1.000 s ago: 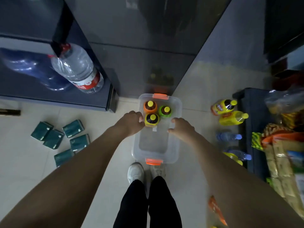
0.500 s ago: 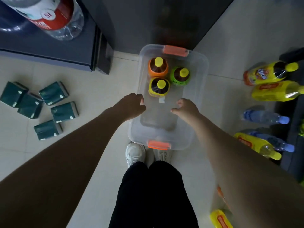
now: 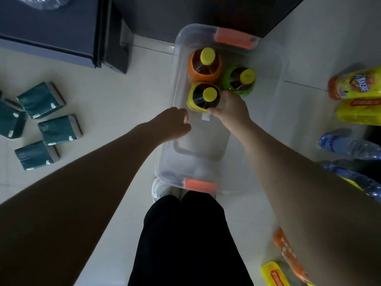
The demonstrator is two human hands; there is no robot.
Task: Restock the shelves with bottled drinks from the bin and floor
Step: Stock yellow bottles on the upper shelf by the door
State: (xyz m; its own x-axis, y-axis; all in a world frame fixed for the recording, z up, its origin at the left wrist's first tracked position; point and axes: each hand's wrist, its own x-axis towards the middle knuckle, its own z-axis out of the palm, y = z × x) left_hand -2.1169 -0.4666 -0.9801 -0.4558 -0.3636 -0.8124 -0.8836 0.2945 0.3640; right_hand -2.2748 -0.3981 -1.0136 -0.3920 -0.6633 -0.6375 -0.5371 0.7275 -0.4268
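Note:
A clear plastic bin (image 3: 274, 112) with orange latches stands on the floor at my feet. Three upright bottles with yellow caps are in its far end: one with an orange label (image 3: 204, 66), one with a green label (image 3: 240, 80) and one with a yellow label (image 3: 201, 98). My right hand (image 3: 231, 109) is inside the bin and its fingers curl round the right side of the yellow-label bottle. My left hand (image 3: 170, 125) hovers at the bin's left rim with loosely curled fingers, holding nothing.
Several bottles lie on the floor to the right: yellow-wrapped ones (image 3: 356, 83) and blue water bottles (image 3: 348, 145). More lie at the lower right (image 3: 276, 273). Teal packets (image 3: 41, 100) are scattered on the left. A dark shelf base (image 3: 61, 38) stands at the upper left.
My right hand has moved forward into the bin and closed on the yellow-label bottle. My left hand has stayed by the bin's left rim. The view has dropped closer to the bin.

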